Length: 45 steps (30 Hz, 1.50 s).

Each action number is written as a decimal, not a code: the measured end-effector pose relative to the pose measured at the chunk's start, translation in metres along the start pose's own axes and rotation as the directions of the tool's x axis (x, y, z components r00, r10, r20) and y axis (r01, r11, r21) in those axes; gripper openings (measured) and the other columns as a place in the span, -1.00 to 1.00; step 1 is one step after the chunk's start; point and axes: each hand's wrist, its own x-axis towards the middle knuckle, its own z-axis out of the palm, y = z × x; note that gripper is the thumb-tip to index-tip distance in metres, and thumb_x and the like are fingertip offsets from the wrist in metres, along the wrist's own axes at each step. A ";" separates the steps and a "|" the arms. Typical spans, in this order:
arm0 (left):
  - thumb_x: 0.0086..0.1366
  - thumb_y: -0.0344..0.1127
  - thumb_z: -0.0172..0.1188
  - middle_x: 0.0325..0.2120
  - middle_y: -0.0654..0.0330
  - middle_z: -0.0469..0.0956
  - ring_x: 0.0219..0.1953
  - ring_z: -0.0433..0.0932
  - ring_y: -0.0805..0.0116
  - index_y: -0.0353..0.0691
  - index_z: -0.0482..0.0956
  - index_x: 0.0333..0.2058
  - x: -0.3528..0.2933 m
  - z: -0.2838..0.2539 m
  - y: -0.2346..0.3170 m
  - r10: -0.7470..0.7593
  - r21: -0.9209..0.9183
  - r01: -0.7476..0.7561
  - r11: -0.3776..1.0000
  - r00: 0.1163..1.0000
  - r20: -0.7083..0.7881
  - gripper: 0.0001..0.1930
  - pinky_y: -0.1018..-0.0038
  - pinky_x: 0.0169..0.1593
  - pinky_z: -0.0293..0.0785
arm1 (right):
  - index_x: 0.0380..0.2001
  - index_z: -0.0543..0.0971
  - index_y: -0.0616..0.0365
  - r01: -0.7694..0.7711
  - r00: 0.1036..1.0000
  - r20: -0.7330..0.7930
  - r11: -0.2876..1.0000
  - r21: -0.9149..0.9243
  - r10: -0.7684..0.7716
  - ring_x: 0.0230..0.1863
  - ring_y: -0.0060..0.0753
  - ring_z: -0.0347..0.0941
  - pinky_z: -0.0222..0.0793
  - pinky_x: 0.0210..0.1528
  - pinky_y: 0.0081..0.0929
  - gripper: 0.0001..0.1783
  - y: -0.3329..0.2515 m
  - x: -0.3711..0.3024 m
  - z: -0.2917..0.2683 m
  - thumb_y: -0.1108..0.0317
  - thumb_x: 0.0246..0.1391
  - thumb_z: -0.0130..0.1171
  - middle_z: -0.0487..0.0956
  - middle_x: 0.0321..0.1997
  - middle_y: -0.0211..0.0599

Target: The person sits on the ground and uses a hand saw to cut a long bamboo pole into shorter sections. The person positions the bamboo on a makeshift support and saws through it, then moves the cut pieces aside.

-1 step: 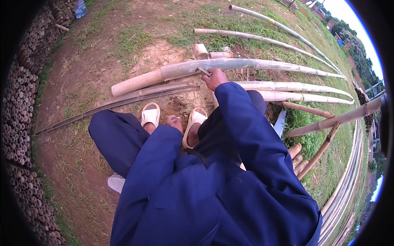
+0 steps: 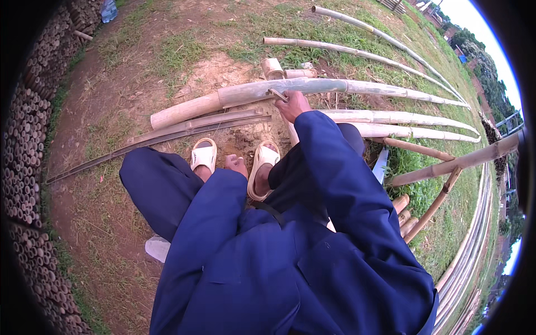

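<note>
A thick bamboo pole [image 2: 245, 95], pale at its cut end and greener along the middle, lies across the ground ahead of me. My right hand [image 2: 294, 106] is at its near side, fingers closed round a short, thin, light-coloured stick-like piece [image 2: 274, 94] whose tip meets the pole. What else that hand grips is hidden. Low between my sandalled feet, my left hand [image 2: 236, 165] is closed, its fingers curled; anything inside is out of sight. A split, dark-edged bamboo length [image 2: 190, 130] lies between the pole and my feet.
Short bamboo offcuts [image 2: 272, 69] lie beyond the pole. Further poles [image 2: 363, 52] stretch over the grass, and two more [image 2: 391, 117] run to the right. A bamboo frame [image 2: 441, 192] stands at right beside a saw-like blade [image 2: 380, 164]. Stacked bamboo [image 2: 25, 151] lines the left.
</note>
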 end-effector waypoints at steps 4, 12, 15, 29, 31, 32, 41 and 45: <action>0.28 -0.33 0.23 -0.31 -0.01 0.64 -0.29 0.62 0.12 -0.30 0.46 -0.01 -0.005 0.006 0.023 -0.120 -0.094 0.105 0.990 0.979 -0.165 -0.66 0.21 -0.17 0.51 | -0.30 0.71 0.20 0.049 0.999 0.010 0.992 0.115 -0.050 -0.16 0.05 0.64 0.48 0.00 -0.14 -0.70 0.035 0.005 0.008 0.23 -0.07 0.32 0.68 -0.29 0.09; 0.31 -0.26 0.17 -0.19 -0.05 0.63 -0.14 0.63 0.04 -0.28 0.39 0.07 0.015 0.003 0.012 -0.267 -0.098 0.256 0.962 0.957 -0.113 -0.60 0.18 -0.06 0.51 | -0.28 0.68 0.27 0.154 0.983 0.063 0.968 0.199 -0.170 -0.32 -0.57 0.58 0.44 -0.14 -0.51 -0.84 -0.008 -0.005 -0.002 0.44 0.08 0.24 0.70 -0.43 -0.34; 0.35 -0.26 0.18 -0.16 -0.11 0.66 -0.12 0.66 0.06 -0.31 0.40 0.07 0.017 0.009 0.015 -0.212 -0.063 0.207 0.976 0.973 -0.089 -0.61 0.22 -0.03 0.54 | -0.25 0.69 0.24 0.177 0.980 0.049 0.955 0.239 -0.194 -0.28 -0.59 0.57 0.44 -0.11 -0.51 -0.83 -0.031 -0.017 -0.023 0.43 0.09 0.26 0.71 -0.37 -0.34; 0.17 -0.17 0.30 -0.33 -0.08 0.69 -0.20 0.68 -0.02 -0.17 0.62 -0.26 0.008 0.016 0.018 -0.156 0.244 0.126 0.961 0.982 0.108 -0.76 0.18 -0.09 0.56 | -0.14 0.69 0.16 0.276 0.961 -0.071 0.896 0.347 -0.268 -0.17 -0.60 0.56 0.42 -0.01 -0.50 -0.78 -0.071 -0.026 -0.090 0.34 0.17 0.34 0.71 -0.28 -0.37; 0.13 -0.09 0.33 -0.33 -0.04 0.70 -0.22 0.68 -0.02 -0.18 0.64 -0.36 0.002 0.014 0.037 -0.170 0.387 0.082 0.919 0.965 0.199 -0.73 0.16 -0.05 0.55 | -0.14 0.69 0.17 0.275 0.961 -0.082 0.925 0.263 -0.263 -0.17 -0.60 0.56 0.42 0.00 -0.51 -0.77 -0.070 -0.027 -0.101 0.33 0.16 0.35 0.71 -0.28 -0.37; 0.13 -0.09 0.33 -0.32 -0.04 0.71 -0.21 0.68 -0.01 -0.17 0.65 -0.36 0.004 0.021 0.035 -0.199 0.392 0.092 0.915 0.950 0.242 -0.73 0.16 -0.04 0.55 | -0.14 0.69 0.18 0.273 0.962 -0.087 0.936 0.221 -0.260 -0.16 -0.60 0.56 0.42 0.01 -0.51 -0.76 -0.070 -0.027 -0.108 0.32 0.16 0.36 0.71 -0.27 -0.36; 0.22 -0.07 0.31 -0.33 0.01 0.72 -0.23 0.70 0.12 -0.21 0.72 -0.28 0.018 0.036 -0.016 -0.301 0.564 0.058 0.824 0.888 0.348 -0.70 0.25 -0.06 0.56 | -0.09 0.66 0.24 0.282 0.959 -0.077 0.897 0.341 -0.272 -0.16 -0.59 0.57 0.46 0.03 -0.53 -0.75 -0.048 -0.020 -0.096 0.37 0.20 0.31 0.69 -0.29 -0.37; 0.26 -0.02 0.32 -0.18 0.04 0.70 -0.17 0.68 0.10 -0.20 0.68 -0.11 0.016 0.051 -0.033 -0.335 0.519 -0.010 0.855 0.754 0.566 -0.61 0.20 -0.08 0.57 | -0.13 0.67 0.28 0.162 0.985 -0.021 0.890 0.425 -0.169 -0.28 -0.63 0.49 0.39 -0.13 -0.54 -0.75 -0.019 -0.022 -0.059 0.36 0.18 0.31 0.68 -0.32 -0.36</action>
